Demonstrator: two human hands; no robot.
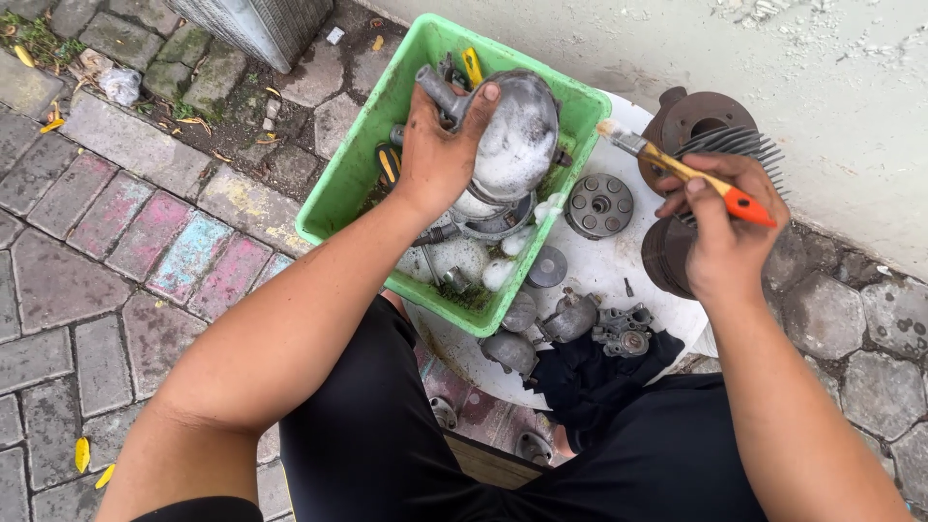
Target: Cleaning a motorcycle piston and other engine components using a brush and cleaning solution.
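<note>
I am gripping a rounded grey metal engine part (pixel 512 135) with my left hand (pixel 440 155), fingers clamped around its stem, holding it above the green plastic tub (pixel 353 184) at the far left. My right hand (pixel 720 227) is pinching an orange-handled paintbrush (pixel 677 169), its bristles pointing left toward the part. Just beneath that hand, a finned cylinder (pixel 710 145) and a round gear plate (pixel 599 205) are lying on the white tabletop (pixel 604 266).
</note>
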